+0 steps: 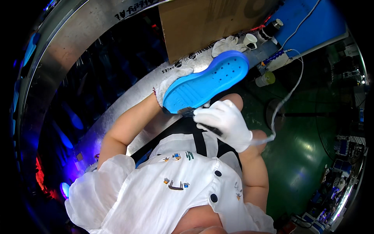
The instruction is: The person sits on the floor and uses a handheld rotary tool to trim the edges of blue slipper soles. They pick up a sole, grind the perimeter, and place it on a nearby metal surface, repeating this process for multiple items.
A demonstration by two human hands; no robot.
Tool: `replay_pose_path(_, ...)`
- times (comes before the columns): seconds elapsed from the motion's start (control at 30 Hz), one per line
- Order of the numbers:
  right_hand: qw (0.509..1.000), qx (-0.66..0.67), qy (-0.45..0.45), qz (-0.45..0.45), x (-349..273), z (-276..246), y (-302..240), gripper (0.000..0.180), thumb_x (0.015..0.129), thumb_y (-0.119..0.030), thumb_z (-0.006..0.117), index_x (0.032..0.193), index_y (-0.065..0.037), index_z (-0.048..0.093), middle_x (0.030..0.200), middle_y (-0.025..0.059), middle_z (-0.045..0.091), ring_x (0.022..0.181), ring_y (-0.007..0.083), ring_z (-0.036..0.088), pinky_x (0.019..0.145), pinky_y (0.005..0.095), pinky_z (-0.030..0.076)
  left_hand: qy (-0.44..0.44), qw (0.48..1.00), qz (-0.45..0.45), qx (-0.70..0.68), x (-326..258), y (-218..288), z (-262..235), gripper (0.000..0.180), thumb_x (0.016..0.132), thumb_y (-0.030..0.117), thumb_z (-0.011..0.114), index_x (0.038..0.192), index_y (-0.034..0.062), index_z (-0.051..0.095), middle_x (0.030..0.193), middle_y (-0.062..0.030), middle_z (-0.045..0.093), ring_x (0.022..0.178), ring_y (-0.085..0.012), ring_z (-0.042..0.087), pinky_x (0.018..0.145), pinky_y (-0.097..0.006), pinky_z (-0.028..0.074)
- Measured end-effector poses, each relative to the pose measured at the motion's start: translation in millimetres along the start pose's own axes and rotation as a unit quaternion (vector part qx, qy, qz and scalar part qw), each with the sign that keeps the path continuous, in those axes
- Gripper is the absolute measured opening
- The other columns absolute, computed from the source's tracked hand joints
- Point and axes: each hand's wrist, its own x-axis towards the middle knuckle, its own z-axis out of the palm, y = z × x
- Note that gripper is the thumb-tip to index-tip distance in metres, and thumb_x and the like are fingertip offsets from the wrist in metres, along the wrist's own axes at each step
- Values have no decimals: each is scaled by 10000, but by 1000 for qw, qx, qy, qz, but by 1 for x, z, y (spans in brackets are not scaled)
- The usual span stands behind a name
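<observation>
Round-buttoned blouse nearest, left hand clamps perforated blue sole, right hand grips dark tool.

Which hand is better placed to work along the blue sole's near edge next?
Probably the right hand: it's beside that edge, holding a dark tool, while the left hand grips the sole.

Cup (flask beside it) stands right of sole.

One blue sole, two hands
</observation>
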Motion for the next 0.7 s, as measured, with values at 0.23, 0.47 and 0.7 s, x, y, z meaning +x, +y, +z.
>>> replay_pose_path(0.23, 994, 97, -15, 46, 12, 10, -7, 208, 742, -101, 759, 934, -64, 690, 978, 67, 704, 783, 242, 640, 715, 322, 500, 141, 985, -23, 94, -2, 17, 23, 539, 951, 395, 503, 1346, 27, 499, 1259, -193, 584, 1091, -297, 622, 972, -367, 497)
replay_pose_path(0.47, 992, 91, -26, 82, 14, 8, -7, 232, 729, -40, 760, 951, -30, 693, 1000, 91, 705, 868, 218, 683, 779, 300, 532, 200, 926, -28, 318, -8, 36, 38, 477, 952, 354, 531, 1295, 22, 550, 1206, -166, 621, 1070, -269, 630, 957, -355, 503)
replay_pose_path(0.7, 991, 73, 13, 108, 9, -3, -12, 215, 707, -43, 772, 911, -33, 703, 969, 88, 709, 818, 247, 675, 727, 303, 531, 228, 923, -77, 302, -5, 41, 73, 375, 920, 285, 623, 1217, 57, 631, 1113, -114, 671, 989, -172, 649, 876, -315, 530)
